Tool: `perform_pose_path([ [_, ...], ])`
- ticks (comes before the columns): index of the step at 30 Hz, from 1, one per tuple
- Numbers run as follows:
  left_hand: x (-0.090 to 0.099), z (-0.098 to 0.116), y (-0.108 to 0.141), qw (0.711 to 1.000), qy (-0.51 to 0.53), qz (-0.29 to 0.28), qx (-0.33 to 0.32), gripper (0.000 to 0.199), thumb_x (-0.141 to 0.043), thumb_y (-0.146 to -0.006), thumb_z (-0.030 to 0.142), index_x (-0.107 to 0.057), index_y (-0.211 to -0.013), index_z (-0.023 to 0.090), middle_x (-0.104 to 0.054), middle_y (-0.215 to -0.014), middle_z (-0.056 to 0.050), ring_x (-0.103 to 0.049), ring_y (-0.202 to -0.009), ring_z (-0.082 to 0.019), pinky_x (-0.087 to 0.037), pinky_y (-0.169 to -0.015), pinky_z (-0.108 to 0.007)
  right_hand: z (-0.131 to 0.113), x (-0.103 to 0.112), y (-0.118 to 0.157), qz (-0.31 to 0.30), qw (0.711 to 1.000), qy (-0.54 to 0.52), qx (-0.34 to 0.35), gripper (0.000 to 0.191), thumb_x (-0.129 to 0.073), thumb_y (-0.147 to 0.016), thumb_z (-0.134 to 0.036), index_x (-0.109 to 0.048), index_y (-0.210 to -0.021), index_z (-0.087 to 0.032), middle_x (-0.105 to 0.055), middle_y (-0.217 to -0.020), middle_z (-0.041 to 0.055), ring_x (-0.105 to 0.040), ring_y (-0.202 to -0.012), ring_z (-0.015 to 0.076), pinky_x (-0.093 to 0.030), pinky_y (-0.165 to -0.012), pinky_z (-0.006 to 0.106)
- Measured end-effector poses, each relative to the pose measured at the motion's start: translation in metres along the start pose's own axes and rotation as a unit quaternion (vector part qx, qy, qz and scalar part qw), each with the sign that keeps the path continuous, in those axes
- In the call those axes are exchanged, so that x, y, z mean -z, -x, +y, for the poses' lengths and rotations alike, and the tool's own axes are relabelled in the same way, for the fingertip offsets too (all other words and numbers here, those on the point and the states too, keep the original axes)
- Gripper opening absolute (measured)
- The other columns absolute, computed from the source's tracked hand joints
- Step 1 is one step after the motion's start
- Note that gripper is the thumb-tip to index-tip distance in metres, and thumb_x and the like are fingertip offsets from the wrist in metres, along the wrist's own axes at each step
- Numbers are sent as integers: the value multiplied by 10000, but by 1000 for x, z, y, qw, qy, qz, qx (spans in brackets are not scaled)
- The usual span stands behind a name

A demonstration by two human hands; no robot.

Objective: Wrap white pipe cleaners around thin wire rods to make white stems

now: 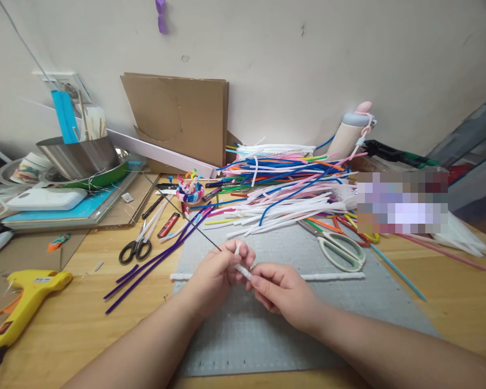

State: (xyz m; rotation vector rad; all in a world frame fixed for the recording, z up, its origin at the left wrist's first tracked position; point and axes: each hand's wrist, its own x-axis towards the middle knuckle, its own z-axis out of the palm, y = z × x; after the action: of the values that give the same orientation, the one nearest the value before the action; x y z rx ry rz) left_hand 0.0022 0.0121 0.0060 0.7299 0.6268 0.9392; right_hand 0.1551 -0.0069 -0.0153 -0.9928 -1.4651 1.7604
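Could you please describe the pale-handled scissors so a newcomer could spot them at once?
Find the big grey mat. Toward its far right, beyond the right hand, lie the scissors. Pale green handles set them apart from the black-handled pair left of the mat.

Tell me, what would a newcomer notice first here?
The heap of colourful pipe cleaners at the back, right of centre, probably wins. Next comes the yellow hot-glue gun at lower left. Then, mid-picture, left grip and right grip hold a white pipe cleaner.
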Motion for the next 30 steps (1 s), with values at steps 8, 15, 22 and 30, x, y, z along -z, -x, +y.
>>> perform_pose_path([
  [8, 5, 1, 2, 996, 60, -62, -1, 184, -624, -715, 111, -466, -784, 175, -489, -775, 22, -532, -559, -86, -414, -512, -202, -3, 1, 0, -59, 977, -198, -59, 288, -567, -829, -430, -549, -743, -156, -430, -449, -80, -216, -322, 18, -128, -313, 154],
  [15, 9, 0, -2, 995, 92, -11, -26, 160, -661, -716, 84, -568, -823, 159, -609, -881, -9, -586, -609, -84, -475, -602, -209, -2, 6, 0, -76, 944, -313, -76, 199, -548, -867, -332, -567, -777, -156, -426, -457, -79, -187, -318, 10, -119, -313, 138],
  [22, 14, -1, -7, 993, 80, 70, -48, 170, -734, -667, 110, -686, -829, 128, -680, -820, -20, -574, -590, -40, -486, -631, -156, -3, 10, -2, -74, 905, -401, -121, 174, -593, -829, -331, -577, -810, -159, -429, -466, -83, -184, -322, 7, -118, -314, 119],
  [30, 18, -6, -10, 964, -106, 166, -177, 85, -764, -636, 188, -705, -692, 164, -686, -709, 2, -505, -523, -39, -416, -507, -144, 3, 20, -5, -152, 829, -494, -214, 144, -514, -882, -272, -566, -863, -140, -427, -485, -82, -215, -316, 6, -135, -310, 108],
])
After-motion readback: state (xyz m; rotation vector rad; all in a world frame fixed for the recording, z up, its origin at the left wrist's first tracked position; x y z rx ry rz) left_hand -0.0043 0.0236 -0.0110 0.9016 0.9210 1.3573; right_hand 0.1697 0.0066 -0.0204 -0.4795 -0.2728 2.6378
